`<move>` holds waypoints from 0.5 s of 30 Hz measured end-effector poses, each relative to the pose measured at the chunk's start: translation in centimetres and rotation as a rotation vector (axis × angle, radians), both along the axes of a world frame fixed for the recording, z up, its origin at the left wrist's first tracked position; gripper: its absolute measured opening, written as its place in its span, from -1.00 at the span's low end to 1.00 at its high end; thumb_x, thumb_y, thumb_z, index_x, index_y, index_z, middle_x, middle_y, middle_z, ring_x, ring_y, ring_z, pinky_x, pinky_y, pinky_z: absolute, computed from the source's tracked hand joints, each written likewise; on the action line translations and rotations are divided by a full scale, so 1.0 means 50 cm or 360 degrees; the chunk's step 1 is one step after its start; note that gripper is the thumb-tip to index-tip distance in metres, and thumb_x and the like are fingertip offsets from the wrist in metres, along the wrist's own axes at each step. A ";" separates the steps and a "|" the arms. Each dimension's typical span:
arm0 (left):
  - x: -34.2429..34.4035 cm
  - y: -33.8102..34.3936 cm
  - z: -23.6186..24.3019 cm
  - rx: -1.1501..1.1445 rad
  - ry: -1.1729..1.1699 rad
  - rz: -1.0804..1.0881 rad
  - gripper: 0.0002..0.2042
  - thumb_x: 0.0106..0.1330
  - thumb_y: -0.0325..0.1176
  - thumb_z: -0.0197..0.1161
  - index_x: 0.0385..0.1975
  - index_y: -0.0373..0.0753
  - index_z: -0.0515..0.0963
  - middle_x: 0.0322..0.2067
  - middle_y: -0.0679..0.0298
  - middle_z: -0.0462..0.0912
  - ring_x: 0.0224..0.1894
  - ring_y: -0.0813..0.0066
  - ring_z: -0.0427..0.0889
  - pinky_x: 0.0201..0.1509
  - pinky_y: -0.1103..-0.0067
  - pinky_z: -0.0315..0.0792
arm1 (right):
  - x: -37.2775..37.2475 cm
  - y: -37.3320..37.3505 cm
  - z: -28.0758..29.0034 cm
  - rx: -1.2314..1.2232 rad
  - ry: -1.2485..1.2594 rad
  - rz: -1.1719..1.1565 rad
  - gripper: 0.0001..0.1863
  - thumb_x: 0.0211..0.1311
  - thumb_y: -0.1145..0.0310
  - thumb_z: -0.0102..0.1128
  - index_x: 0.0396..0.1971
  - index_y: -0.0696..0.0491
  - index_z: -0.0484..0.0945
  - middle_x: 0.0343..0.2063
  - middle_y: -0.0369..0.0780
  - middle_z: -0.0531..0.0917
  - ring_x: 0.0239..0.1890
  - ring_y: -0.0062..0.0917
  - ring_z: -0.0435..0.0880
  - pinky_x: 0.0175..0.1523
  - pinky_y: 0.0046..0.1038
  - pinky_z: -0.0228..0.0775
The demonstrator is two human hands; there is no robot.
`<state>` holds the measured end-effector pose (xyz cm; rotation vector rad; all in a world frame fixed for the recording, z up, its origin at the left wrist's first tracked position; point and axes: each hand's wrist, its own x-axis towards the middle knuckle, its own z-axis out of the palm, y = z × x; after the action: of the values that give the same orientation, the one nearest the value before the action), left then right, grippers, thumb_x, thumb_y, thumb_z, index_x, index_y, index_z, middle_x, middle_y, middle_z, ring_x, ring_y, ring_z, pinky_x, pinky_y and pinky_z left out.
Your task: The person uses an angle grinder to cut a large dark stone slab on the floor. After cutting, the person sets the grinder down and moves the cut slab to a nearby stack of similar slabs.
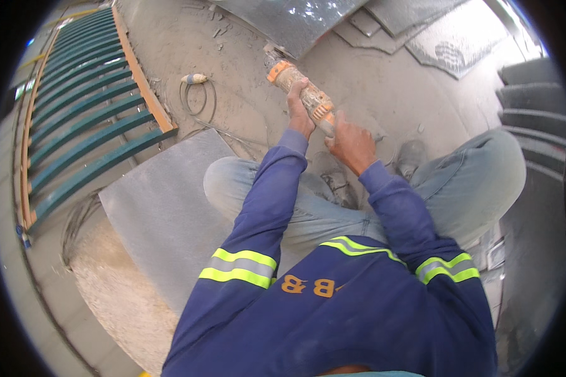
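Note:
An orange angle grinder (316,102), coated in pale dust, is held in both hands ahead of my knees. My left hand (300,112) wraps the front of its body, behind the orange collar. My right hand (353,143) closes round the rear end, lower and to the right. The grinder's head points away to the upper left, at the near edge of a large grey stone slab (289,22). Whether its disc touches the slab I cannot make out.
A flat grey slab (170,195) lies left of my knees. Beyond it stands a rack of dark green slats (91,100) with orange side rails. A cable with a plug connector (195,78) curls on the dusty floor. Broken slabs (456,47) lie far right; curved dark pieces (538,116) stand nearer.

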<state>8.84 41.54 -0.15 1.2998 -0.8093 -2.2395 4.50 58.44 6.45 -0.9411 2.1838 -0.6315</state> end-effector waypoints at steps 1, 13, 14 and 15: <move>-0.003 -0.004 0.007 0.0019 0.0016 0.0006 -0.61 0.19 -0.13 0.27 -0.14 -0.26 0.38 -0.41 0.09 0.54 -0.44 0.20 0.63 -0.38 0.28 0.61 | -0.004 -0.006 0.008 0.0016 -0.0024 0.0004 -0.47 0.14 0.18 0.39 -0.04 0.15 0.35 -0.38 0.11 0.72 -0.25 0.03 0.75 -0.14 -0.02 0.58; 0.025 0.023 0.033 0.0058 0.0134 0.0033 -0.65 0.17 -0.15 0.33 -0.19 -0.23 0.44 -0.45 0.16 0.56 -0.50 0.30 0.64 -0.40 0.37 0.64 | 0.023 0.005 0.028 0.0007 -0.0041 0.0028 -0.41 0.12 0.14 0.42 -0.04 0.20 0.35 -0.36 0.16 0.71 -0.27 0.08 0.72 -0.15 0.01 0.56; 0.035 0.015 0.029 0.0036 0.0186 0.0066 -0.64 0.18 -0.15 0.33 -0.20 -0.24 0.43 -0.44 0.13 0.57 -0.50 0.27 0.65 -0.41 0.35 0.65 | 0.024 -0.001 0.040 -0.0010 -0.0058 0.0037 -0.40 0.11 0.13 0.42 -0.03 0.20 0.35 -0.36 0.17 0.70 -0.27 0.09 0.72 -0.14 0.02 0.55; 0.032 0.012 0.039 0.0017 0.0185 0.0084 -0.63 0.18 -0.13 0.33 -0.19 -0.26 0.44 -0.43 0.12 0.58 -0.49 0.27 0.66 -0.40 0.35 0.65 | 0.018 -0.006 0.037 -0.0069 -0.0033 0.0071 -0.43 0.12 0.15 0.42 -0.05 0.19 0.36 -0.38 0.12 0.71 -0.31 0.03 0.74 -0.19 -0.04 0.56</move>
<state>10.45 42.12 1.82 1.1699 -0.7141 -2.2571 5.43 58.13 8.31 -0.9991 2.1325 -0.6665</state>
